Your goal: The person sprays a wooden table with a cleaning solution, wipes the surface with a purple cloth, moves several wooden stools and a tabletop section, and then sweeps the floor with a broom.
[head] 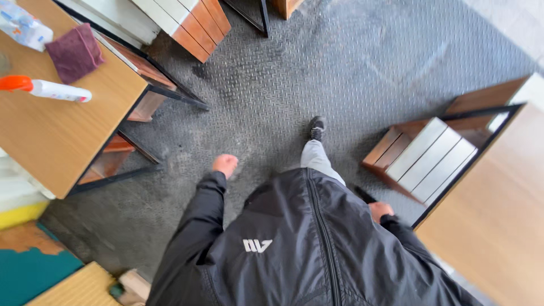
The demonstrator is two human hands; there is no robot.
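I look straight down at my own body in a black jacket, with one grey trouser leg and a black shoe (pixel 317 128) stepping forward on a dark metal tread-plate floor. My left hand (pixel 225 165) hangs in front of me with its fingers curled and nothing in it. My right hand (pixel 378 210) is at my side, closed around a slim dark object (pixel 364 194) that sticks out forward; what kind of object it is cannot be made out.
A wooden table (pixel 62 130) on a black frame stands at the left, bearing a white spray bottle with an orange cap (pixel 48 88), a maroon cloth (pixel 75 52) and a plastic packet (pixel 22 25). A second wooden table (pixel 498 209) and a slatted bench (pixel 425 158) are at the right.
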